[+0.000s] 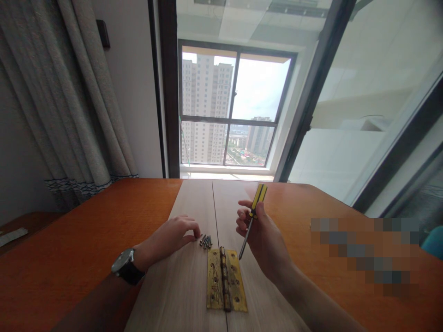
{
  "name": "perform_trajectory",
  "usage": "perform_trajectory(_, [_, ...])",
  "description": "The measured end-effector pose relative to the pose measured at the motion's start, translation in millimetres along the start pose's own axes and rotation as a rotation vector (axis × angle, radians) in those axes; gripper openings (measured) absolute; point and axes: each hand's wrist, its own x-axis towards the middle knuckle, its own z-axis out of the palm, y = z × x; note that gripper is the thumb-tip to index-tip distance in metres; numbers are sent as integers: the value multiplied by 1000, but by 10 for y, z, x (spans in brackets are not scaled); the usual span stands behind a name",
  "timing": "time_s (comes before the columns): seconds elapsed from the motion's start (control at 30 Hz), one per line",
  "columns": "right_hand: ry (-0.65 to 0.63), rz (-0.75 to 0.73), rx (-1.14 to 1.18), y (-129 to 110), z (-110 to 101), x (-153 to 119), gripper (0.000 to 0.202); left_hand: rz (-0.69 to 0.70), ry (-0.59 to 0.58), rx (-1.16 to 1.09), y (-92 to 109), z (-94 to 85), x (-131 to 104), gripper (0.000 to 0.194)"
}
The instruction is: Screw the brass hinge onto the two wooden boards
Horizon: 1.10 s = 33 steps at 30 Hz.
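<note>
Grey curtain (74, 101) L; dk-framed window (235, 107) ctr, bright daylt; org-brn table (90, 249).

A grey fabric curtain (69, 92) hung left of a dark-framed glass window (230, 121), beyond which pale high-rise towers (207, 99) stood against bright sky (261, 87).

The person's left grip (169, 239) and right grip (266, 242) are both bare and slender, with slim fingers (188, 222). On the left wrist (141, 259) sits a wristwatch (128, 266) with a round case, a silvery rim and a pale greyish dial (122, 259); its markings are too small to read. The strap (133, 275) is black, broad and plain-looking, fitted close around the wrist. The right wrist (281, 271) is bare, as are the left forearm (99, 298) and the right forearm (308, 295) as far as they show, each widening smoothly toward the lower edge of the view.
</note>
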Motion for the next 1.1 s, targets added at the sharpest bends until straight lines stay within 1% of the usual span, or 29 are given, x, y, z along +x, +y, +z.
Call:
perform_trajectory(0.17, [2, 2, -10, -5, 3, -5, 40, 43, -6, -1, 9, 6, -8, 10])
perform_trajectory(0.47, [-18, -6, -15, 6, -13, 0, 42, 37, -23, 38, 12, -3, -4, 10])
perform_trajectory(0.8, [-29, -3, -10, 13, -20, 8, 42, 98, -31, 97, 109, -46, 9, 11])
perform_trajectory(0.93, [-26, -3, -9, 10, -11, 6, 44, 113, -21, 106, 101, -35, 10, 12])
perform_trajectory(1.1, [-33, -7, -9, 9, -17, 10, 42, 114, -17, 100, 74, -29, 2, 12])
